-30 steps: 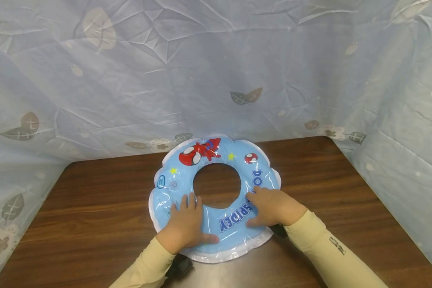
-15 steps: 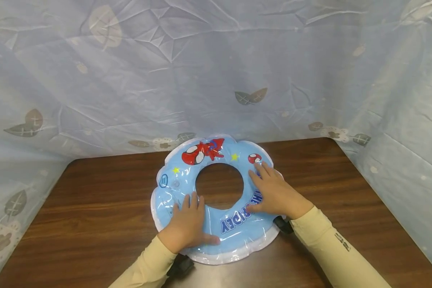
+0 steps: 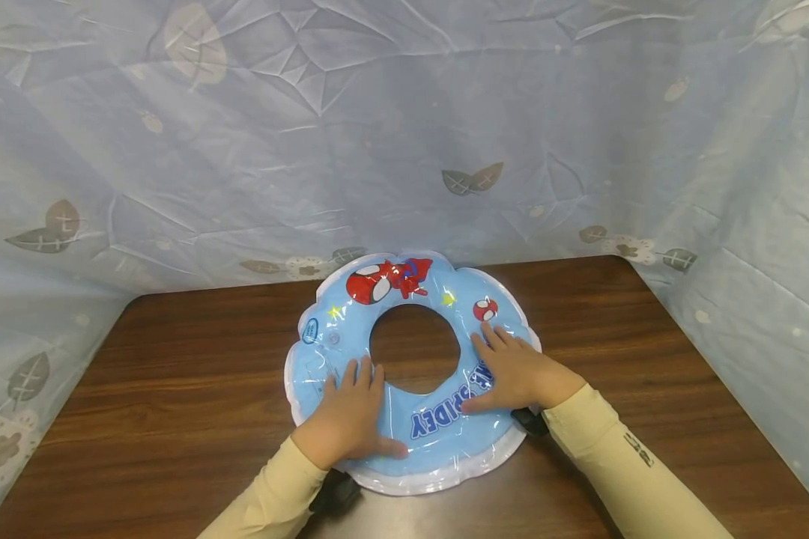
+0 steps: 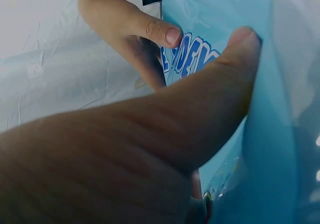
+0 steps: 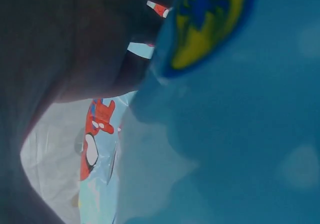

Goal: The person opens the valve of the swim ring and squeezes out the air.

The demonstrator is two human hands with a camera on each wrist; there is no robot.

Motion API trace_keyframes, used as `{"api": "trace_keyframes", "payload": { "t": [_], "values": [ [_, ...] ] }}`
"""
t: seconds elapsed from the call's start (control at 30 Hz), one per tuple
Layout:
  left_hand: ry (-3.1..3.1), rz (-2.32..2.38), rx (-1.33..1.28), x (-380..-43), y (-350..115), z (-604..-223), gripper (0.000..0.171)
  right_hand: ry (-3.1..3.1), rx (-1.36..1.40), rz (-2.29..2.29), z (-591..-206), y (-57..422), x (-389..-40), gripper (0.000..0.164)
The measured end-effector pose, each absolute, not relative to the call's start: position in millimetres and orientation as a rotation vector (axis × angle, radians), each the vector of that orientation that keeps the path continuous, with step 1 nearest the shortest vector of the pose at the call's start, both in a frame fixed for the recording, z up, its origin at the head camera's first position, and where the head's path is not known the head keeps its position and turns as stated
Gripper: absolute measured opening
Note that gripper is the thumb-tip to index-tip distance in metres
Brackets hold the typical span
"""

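An inflated light-blue swim ring (image 3: 438, 457) with a white scalloped edge lies flat on the table, printed with a red cartoon figure, yellow stars and blue lettering. My left hand (image 3: 350, 412) rests on its near left part, fingers spread and straight, thumb pointing right. On the ring's right side my right hand (image 3: 515, 370) lies over part of the lettering, fingers extended toward the far side. In the left wrist view the left thumb (image 4: 235, 59) presses against the blue vinyl, with the right hand (image 4: 130, 29) beyond it. Blue vinyl (image 5: 240, 134) fills much of the right wrist view.
The dark wood-grain table (image 3: 175, 374) extends to both sides of the ring. A pale grey-blue curtain (image 3: 377, 150) with leaf prints hangs close behind the table and along both sides. A valve (image 3: 334, 338) shows on the ring's left part.
My right hand slid toward the far side of the ring, then came slightly back. The ring has turned a little clockwise and shifted slightly right. My left hand stays nearly in place.
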State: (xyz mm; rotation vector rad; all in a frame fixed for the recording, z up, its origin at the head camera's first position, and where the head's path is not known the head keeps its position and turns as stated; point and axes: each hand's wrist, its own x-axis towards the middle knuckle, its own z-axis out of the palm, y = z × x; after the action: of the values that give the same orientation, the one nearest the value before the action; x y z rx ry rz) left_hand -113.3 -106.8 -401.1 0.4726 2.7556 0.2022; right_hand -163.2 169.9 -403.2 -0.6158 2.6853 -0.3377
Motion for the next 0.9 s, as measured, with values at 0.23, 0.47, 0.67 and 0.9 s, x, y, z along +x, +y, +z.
{"api": "trace_keyframes", "payload": {
  "t": [0.23,0.47,0.67,0.9],
  "values": [
    [2.739,0.201,0.49,-115,-109,-402,0.125,2.627,-0.569,-0.358,-406,168,-160,0.127],
    [2.724,0.234,0.498,-117,-112,-402,0.126,2.598,-0.551,-0.35,-402,167,-157,0.129],
    [2.718,0.234,0.505,-120,-116,-400,0.126,2.553,-0.518,-0.346,-393,166,-153,0.126],
    [2.706,0.224,0.499,-121,-116,-400,0.126,2.575,-0.478,-0.366,-392,161,-147,0.125]
  ]
}}
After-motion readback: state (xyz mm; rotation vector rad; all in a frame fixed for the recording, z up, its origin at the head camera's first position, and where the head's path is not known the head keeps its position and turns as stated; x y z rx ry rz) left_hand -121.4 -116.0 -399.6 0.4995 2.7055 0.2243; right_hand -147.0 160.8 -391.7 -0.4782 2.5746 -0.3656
